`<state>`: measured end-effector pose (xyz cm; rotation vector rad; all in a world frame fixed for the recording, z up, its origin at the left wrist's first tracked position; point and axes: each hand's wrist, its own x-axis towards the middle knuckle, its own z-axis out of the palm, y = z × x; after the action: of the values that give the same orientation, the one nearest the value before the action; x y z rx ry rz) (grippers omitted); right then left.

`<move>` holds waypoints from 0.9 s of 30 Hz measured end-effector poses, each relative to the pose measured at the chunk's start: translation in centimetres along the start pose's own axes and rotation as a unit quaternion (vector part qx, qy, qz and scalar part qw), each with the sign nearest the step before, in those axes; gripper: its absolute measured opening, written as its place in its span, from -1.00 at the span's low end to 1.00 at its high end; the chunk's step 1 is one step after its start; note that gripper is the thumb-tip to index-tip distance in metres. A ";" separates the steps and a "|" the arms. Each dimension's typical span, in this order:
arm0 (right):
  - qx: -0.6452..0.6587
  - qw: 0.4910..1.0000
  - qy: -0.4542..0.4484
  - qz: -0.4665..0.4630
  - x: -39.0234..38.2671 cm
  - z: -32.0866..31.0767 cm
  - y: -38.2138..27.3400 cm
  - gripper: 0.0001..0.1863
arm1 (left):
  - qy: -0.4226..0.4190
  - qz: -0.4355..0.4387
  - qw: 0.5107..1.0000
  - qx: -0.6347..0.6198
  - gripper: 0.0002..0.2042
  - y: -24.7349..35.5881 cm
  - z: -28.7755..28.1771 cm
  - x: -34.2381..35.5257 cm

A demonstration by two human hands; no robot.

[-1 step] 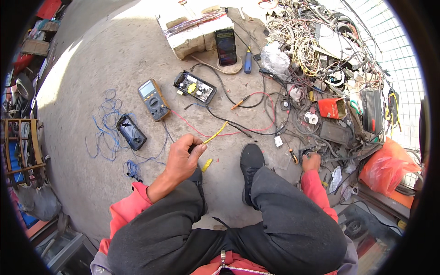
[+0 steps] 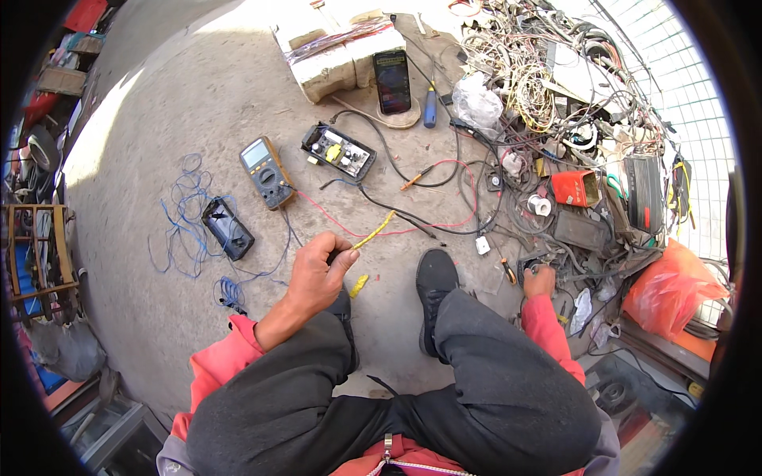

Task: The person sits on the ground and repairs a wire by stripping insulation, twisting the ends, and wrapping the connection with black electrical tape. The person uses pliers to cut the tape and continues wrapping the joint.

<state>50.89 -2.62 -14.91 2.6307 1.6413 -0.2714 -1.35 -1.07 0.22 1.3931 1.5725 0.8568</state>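
Note:
My left hand [image 2: 313, 278] pinches one end of a thin, twisted yellow strand [image 2: 376, 229] between thumb and forefinger. Its free end points up and to the right. On the concrete below lies a short yellow piece [image 2: 359, 285]. At the edge of the clutter on the right, my right hand [image 2: 540, 282] is lowered with curled fingers; whatever they hold is hidden. Beside it lies a small orange-and-black screwdriver [image 2: 508, 271]. Beyond my left hand are a multimeter [image 2: 267, 172], an open black case with a circuit board [image 2: 339, 152] and an empty black shell [image 2: 228, 228].
A phone [image 2: 392, 82] leans on a white block [image 2: 341, 67], with a blue-handled screwdriver [image 2: 429, 106] beside it. Red and black leads cross the ground. Tangled wires [image 2: 516, 71], a red box [image 2: 575, 188] and an orange bag [image 2: 675, 287] crowd the right; blue wire [image 2: 186, 218] lies left.

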 end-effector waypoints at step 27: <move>0.515 0.710 -0.447 -0.175 -5.8 -10.2 -27.9 -0.60 | -0.048 -0.109 0.973 -0.198 -0.68 -1.2 -0.3 1.5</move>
<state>24.82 5.78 -2.07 1.7313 1.7095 -2.5908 -2.11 0.24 -0.95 0.9452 1.3586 0.8954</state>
